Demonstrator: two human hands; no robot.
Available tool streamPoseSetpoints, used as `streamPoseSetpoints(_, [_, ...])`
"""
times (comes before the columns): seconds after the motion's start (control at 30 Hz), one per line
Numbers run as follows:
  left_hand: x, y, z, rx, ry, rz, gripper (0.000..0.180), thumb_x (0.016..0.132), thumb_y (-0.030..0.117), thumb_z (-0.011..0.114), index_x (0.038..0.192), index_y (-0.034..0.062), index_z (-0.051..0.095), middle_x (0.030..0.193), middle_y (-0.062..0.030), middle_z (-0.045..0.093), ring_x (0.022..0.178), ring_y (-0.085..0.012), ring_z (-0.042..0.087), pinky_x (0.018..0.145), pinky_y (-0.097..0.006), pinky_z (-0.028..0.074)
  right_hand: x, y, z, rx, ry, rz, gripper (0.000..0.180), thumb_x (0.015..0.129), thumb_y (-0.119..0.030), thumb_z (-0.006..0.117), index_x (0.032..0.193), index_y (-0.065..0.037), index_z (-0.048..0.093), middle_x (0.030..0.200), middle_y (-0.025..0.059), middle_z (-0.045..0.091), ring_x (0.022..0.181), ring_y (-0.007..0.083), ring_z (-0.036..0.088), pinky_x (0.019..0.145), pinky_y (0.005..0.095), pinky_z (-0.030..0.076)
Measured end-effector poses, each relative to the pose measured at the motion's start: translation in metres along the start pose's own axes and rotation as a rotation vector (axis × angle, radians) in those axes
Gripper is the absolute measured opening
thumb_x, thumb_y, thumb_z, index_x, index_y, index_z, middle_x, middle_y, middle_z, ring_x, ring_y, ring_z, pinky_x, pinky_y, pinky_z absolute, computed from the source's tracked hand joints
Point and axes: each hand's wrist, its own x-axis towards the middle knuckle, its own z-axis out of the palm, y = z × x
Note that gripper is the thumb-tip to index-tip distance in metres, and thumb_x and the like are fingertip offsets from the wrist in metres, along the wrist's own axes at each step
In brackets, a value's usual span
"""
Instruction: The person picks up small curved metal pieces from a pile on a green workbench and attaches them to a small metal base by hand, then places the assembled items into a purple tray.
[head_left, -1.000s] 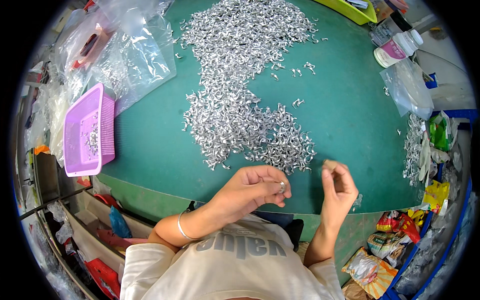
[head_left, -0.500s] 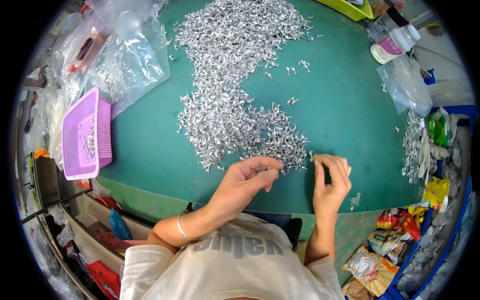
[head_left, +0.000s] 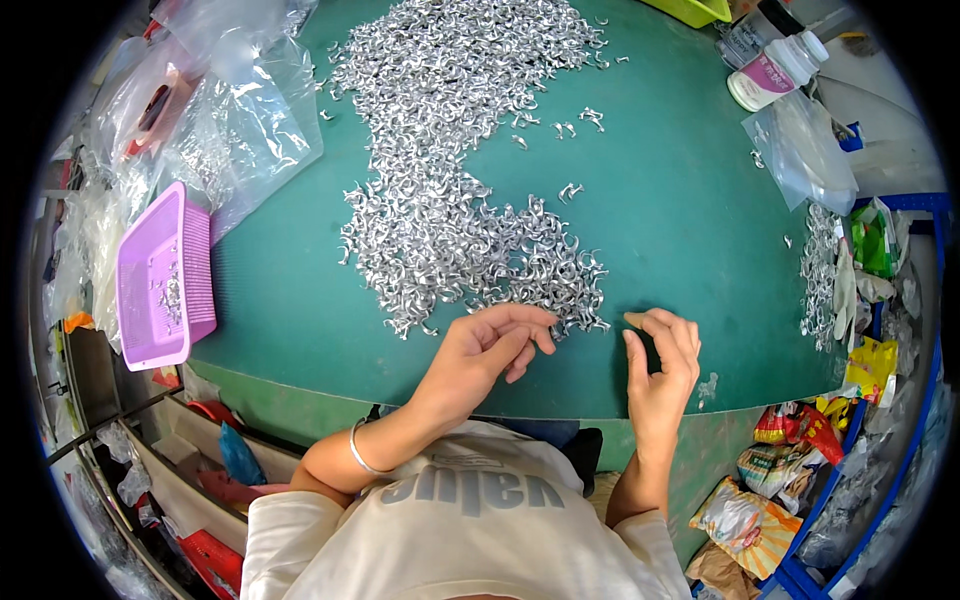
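A large heap of small, curved silvery metal pieces (head_left: 430, 230) spreads over the green tabletop (head_left: 700, 220). At the heap's near edge is my left hand (head_left: 478, 355), its fingers curled and its thumb close to them. The index fingertip reaches the nearest pieces; whatever lies inside the fingers is hidden. To the right of the heap, my right hand (head_left: 664, 360) is over bare tabletop, thumb and index finger apart, with no piece visible between them.
On the left stand a purple basket (head_left: 196, 290) holding some pieces and clear plastic bags (head_left: 260, 130). A white bottle (head_left: 778, 70), a plastic bag (head_left: 805, 150) and a smaller pile of metal pieces (head_left: 818, 280) line the right side. A yellow-green tray (head_left: 695, 10) is at the back.
The small metal piece at my right fingertips is no longer seen there. My left thumb and fingers have shifted slightly at the heap's edge. The view has shifted a little.
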Motion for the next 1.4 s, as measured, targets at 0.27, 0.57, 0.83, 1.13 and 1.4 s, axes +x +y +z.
streamPoseSetpoints(0.27, [-0.002,0.0,0.002,0.102,-0.038,0.011,0.02,0.089,0.004,0.044,0.104,-0.0035,0.056,0.082,-0.0055,0.057,0.061,-0.0072,0.043,0.055,-0.02,0.037,-0.001,0.002,0.016,-0.031,-0.017,-0.067,0.017,0.068,-0.002,0.066,0.084,-0.005,0.061,0.084,0.0061,0.056,0.079,0.023,0.05,0.07,0.0316,0.033])
streamPoseSetpoints(0.57, [-0.003,-0.003,0.004,0.243,-0.034,0.006,0.019,0.088,0.005,0.048,0.102,-0.0019,0.058,0.079,-0.0053,0.059,0.059,-0.0056,0.043,0.052,-0.018,0.036,-0.005,0.003,0.004,-0.007,-0.072,-0.029,0.021,0.068,-0.003,0.066,0.088,-0.006,0.062,0.089,0.0052,0.055,0.084,0.0223,0.048,0.073,0.0323,0.033])
streamPoseSetpoints(0.83, [-0.004,-0.004,0.007,0.289,-0.061,0.009,0.019,0.088,0.006,0.049,0.104,-0.001,0.057,0.08,-0.0052,0.06,0.061,-0.0047,0.044,0.052,-0.018,0.036,-0.004,0.01,0.008,-0.01,-0.02,-0.063,0.016,0.067,-0.004,0.067,0.082,-0.005,0.061,0.083,0.0055,0.057,0.08,0.0213,0.05,0.072,0.0322,0.033])
streamPoseSetpoints(1.13, [-0.005,-0.01,0.008,0.503,-0.048,0.062,0.02,0.085,0.0,0.052,0.104,-0.0029,0.056,0.087,-0.0066,0.059,0.082,-0.0092,0.056,0.066,-0.02,0.047,-0.011,0.001,0.0,0.004,-0.013,-0.057,0.025,0.063,-0.008,0.071,0.086,-0.007,0.061,0.088,0.0063,0.055,0.083,0.024,0.05,0.073,0.0337,0.032])
streamPoseSetpoints(1.4, [-0.006,-0.011,0.008,0.512,-0.048,0.096,0.024,0.081,-0.004,0.055,0.105,-0.0027,0.056,0.086,-0.006,0.058,0.077,-0.0086,0.054,0.064,-0.019,0.045,-0.019,-0.006,0.011,0.248,-0.06,0.018,0.014,0.067,-0.002,0.068,0.079,-0.004,0.062,0.077,0.0048,0.059,0.07,0.0187,0.05,0.069,0.0299,0.034])
